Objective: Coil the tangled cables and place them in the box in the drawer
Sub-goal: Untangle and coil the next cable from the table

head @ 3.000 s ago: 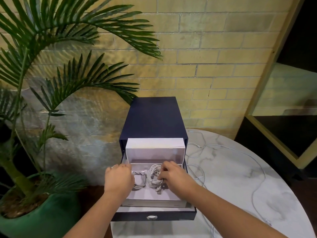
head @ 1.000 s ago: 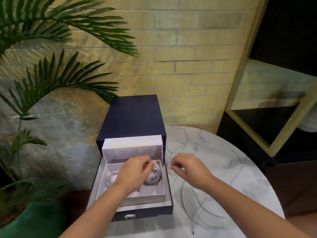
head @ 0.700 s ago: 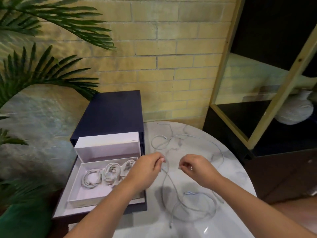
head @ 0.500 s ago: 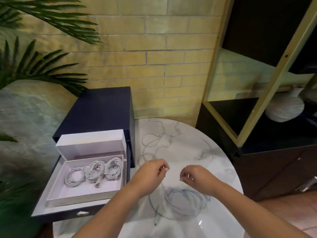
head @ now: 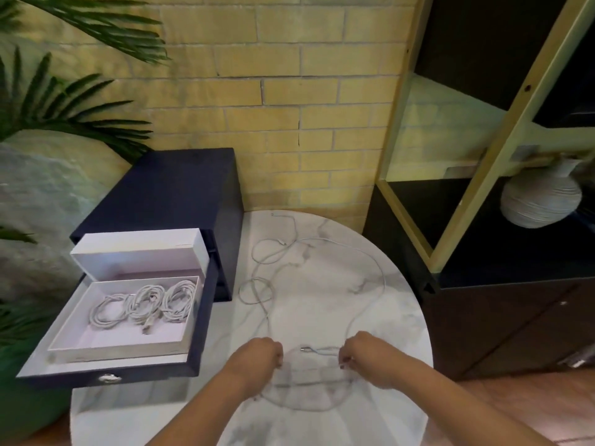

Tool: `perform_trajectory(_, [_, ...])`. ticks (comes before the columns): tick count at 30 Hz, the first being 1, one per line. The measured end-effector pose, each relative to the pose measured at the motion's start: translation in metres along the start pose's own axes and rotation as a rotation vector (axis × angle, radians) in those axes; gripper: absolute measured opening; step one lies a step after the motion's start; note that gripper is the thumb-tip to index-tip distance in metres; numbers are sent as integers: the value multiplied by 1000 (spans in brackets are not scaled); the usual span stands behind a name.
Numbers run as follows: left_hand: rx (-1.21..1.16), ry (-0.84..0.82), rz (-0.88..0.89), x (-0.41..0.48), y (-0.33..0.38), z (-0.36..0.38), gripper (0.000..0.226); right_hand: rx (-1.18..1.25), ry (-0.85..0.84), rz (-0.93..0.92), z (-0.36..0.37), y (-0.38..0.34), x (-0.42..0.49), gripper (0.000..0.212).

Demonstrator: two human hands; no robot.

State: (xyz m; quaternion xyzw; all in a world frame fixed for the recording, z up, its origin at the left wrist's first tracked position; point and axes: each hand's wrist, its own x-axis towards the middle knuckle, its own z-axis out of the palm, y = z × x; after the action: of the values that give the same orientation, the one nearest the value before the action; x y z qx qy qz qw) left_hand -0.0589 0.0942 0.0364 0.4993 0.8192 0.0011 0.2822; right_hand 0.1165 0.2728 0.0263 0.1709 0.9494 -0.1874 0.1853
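Marble table (head: 322,300) — loose cable (head: 370,262) sprawls beside open drawer (head: 193,333).

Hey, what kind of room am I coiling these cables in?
Probably a living room or lounge corner: a round marble table, a potted palm by a yellow brick wall, and a decorative vase on a shelf unit.

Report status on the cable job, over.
Left hand and right hand both pinching the loose cable on the table. Three coils in the white box. Nothing in the way.

Three coiled cables (head: 145,304) in drawer's box (head: 64,342)
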Motion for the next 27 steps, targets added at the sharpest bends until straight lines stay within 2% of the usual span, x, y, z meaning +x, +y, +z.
perform_trajectory(3, [-32,155,1,3,-8,-8,11,75,83,-18,-13,12,1,25])
perform_trajectory(5, [-95,251,40,3,-9,-12,30,182,145,-30,-24,14,2,23])
perform_trajectory(7, [-159,338,65,2,-6,-20,40,269,207,-40,-37,15,3,21])
perform_trajectory(11, [-216,462,70,5,-6,-27,27,380,291,-61,-59,12,2,18])
perform_trajectory(14, [-354,524,21,5,-2,-28,4,521,333,-55,-74,5,5,17])
perform_trajectory(16, [-481,603,-17,2,8,-27,21,650,383,-61,-83,-1,5,14])
perform_trajectory(18, [-579,688,-13,-4,27,-31,19,727,434,-80,-92,-7,4,15])
perform_trajectory(20, [-683,657,67,-6,44,-34,18,759,463,-114,-101,-13,4,12])
perform_trajectory(22, [-717,504,158,-7,60,-37,23,781,463,-151,-108,-19,4,8])
perform_trajectory(25, [-538,362,229,-2,75,-37,33,863,422,-157,-117,-28,5,15])
perform_trajectory(27, [-464,369,246,0,81,-41,17,942,395,-167,-121,-31,4,25])
